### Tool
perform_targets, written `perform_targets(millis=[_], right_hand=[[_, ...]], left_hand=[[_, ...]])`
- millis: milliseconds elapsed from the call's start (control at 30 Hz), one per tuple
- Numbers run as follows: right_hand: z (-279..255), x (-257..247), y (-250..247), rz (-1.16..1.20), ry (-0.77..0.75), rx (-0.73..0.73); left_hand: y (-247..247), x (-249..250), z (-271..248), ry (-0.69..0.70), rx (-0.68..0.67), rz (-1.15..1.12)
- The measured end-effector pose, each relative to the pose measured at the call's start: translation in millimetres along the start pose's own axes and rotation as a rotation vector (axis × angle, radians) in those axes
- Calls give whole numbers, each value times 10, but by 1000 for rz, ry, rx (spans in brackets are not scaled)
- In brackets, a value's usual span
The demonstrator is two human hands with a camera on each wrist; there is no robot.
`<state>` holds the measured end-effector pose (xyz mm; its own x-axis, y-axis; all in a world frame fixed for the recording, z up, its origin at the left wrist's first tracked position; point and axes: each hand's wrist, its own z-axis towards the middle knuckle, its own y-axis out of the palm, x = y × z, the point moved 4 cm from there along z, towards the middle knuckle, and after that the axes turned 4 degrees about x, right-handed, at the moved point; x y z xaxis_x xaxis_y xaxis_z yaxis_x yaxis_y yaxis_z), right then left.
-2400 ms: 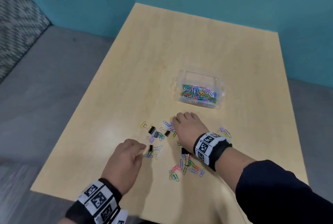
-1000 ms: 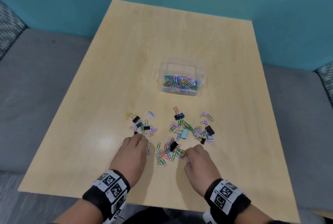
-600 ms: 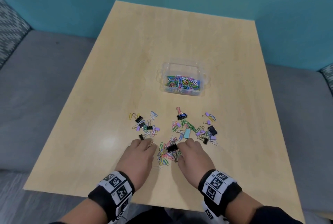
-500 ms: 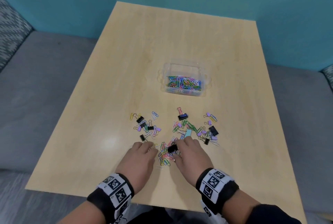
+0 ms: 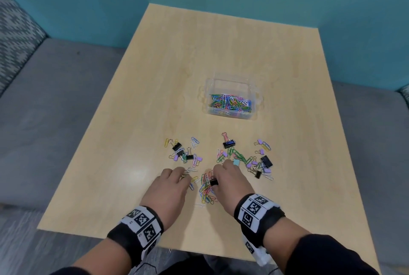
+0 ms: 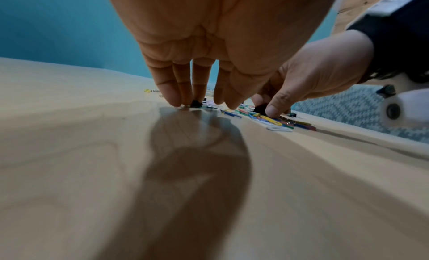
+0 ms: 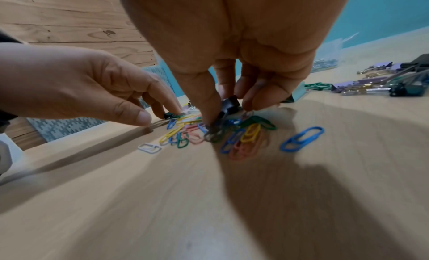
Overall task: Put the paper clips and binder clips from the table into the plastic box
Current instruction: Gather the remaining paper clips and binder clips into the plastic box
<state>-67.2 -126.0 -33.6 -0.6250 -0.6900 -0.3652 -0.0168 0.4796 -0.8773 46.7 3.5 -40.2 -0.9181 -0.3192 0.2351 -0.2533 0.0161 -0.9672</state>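
A clear plastic box (image 5: 230,80) holding several coloured paper clips stands mid-table. Loose paper clips (image 5: 206,190) and binder clips lie in front of it, in a left cluster (image 5: 183,153), a right cluster (image 5: 245,159) and a near pile. My right hand (image 5: 218,175) pinches a black binder clip (image 5: 214,182) between thumb and fingers above the near pile (image 7: 241,135); the right wrist view shows that clip (image 7: 228,104) held just off the table. My left hand (image 5: 177,175) has its fingertips (image 6: 174,100) down on the table against a small black binder clip (image 6: 196,103), with the thumb apart.
The wooden table (image 5: 199,49) ends close behind my wrists. Grey upholstered seating (image 5: 55,102) surrounds it on the left and right, below a teal wall. One white paper clip (image 5: 199,205) lies alone near the front edge.
My right hand moved forward and left over the near pile and took hold of the black binder clip. My left hand crept a little forward to the left cluster's near edge.
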Motion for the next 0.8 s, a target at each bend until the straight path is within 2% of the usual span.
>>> perform_targets(millis=[67, 133, 300, 500, 700, 800], right_hand=[[-5, -6, 5, 14, -9, -12], [-11, -18, 20, 11, -21, -28], [-21, -68, 16, 2, -36, -26], [-22, -89, 28, 1, -39, -17], [-62, -120, 19, -42, -60, -35], [-75, -146, -1, -40, -68, -23]], left_hand=[[15, 31, -24, 32, 4, 5], [10, 20, -40, 3, 16, -39], [-50, -211, 60, -265, 42, -202], [-53, -235, 242, -354, -6, -238], [-158, -192, 230, -404, 5, -275], [-240, -167, 168, -381, 48, -325]])
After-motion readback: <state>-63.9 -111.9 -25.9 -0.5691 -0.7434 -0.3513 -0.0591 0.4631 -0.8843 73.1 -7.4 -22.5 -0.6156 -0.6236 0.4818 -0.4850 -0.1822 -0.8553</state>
